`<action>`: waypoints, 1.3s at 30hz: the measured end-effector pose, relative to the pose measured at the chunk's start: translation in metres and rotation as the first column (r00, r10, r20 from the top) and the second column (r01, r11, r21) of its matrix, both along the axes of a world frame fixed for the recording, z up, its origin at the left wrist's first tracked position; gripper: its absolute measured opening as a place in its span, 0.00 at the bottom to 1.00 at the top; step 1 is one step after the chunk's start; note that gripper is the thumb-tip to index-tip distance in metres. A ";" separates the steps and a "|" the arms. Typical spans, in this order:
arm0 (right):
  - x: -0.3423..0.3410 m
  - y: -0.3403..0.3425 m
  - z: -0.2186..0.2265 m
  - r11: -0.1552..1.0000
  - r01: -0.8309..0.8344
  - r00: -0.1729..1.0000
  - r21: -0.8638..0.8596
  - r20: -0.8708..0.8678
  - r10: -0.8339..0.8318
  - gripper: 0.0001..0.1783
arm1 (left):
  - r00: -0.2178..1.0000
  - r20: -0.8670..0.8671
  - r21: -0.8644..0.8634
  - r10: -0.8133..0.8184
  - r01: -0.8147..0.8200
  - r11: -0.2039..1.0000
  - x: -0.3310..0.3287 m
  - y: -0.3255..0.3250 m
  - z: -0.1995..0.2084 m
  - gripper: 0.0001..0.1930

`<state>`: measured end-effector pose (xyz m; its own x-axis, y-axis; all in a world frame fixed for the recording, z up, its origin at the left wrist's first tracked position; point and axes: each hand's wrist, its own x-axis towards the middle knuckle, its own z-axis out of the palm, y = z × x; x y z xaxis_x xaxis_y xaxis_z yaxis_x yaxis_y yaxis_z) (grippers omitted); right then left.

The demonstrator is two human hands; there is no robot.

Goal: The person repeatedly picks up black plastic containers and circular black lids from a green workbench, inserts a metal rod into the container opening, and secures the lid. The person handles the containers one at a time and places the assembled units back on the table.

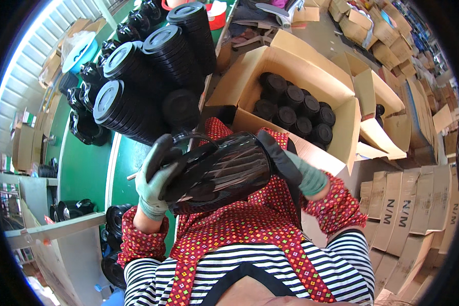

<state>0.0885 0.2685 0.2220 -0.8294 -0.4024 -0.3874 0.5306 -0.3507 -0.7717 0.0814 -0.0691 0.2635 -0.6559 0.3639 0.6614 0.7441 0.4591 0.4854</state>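
Across my lap, tilted on its side, lies a glossy black jug-like vessel (224, 166) with a curved strip like a handle along its upper edge. My left hand (155, 181), in a pale green glove with dark palm, is closed round its left end. At the opposite end, my right hand (293, 166) in a matching glove presses its dark fingers against the rim. The inside of the vessel is out of sight. Just beyond my left hand, tall stacks of black round lids (132, 109) stand on the green table (89, 166).
An open carton (290, 61) ahead right holds several black cylindrical pieces (293, 97). Another open carton (387, 109) stands beyond it, and stacked cartons (398, 204) fill the right. Glossy black parts (84, 120) and a blue basin (80, 52) sit at the left.
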 end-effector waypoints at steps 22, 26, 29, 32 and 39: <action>0.005 -0.015 0.021 0.925 0.351 0.459 0.145 -0.888 -0.035 0.38 | 0.516 0.526 0.822 -0.676 -0.104 0.560 0.004 -0.006 -0.078 0.32; 0.020 -0.022 0.055 0.983 0.170 0.796 -0.068 -0.579 -0.178 0.38 | 0.695 0.624 0.580 -0.358 -0.104 0.808 0.010 -0.008 -0.048 0.32; 0.022 -0.019 0.016 0.951 0.092 0.991 -0.297 -0.069 -0.118 0.35 | 0.998 0.022 0.039 -0.060 0.059 0.997 0.008 0.018 0.022 0.28; 0.015 -0.015 0.019 0.988 0.118 0.882 -0.100 -0.447 -0.150 0.37 | 0.886 0.441 0.251 -0.141 0.030 0.968 0.006 0.024 0.011 0.27; 0.029 -0.015 0.025 0.951 0.288 0.785 0.108 -0.595 -0.170 0.31 | 0.958 0.286 0.072 0.024 -0.047 0.996 -0.008 0.038 0.028 0.27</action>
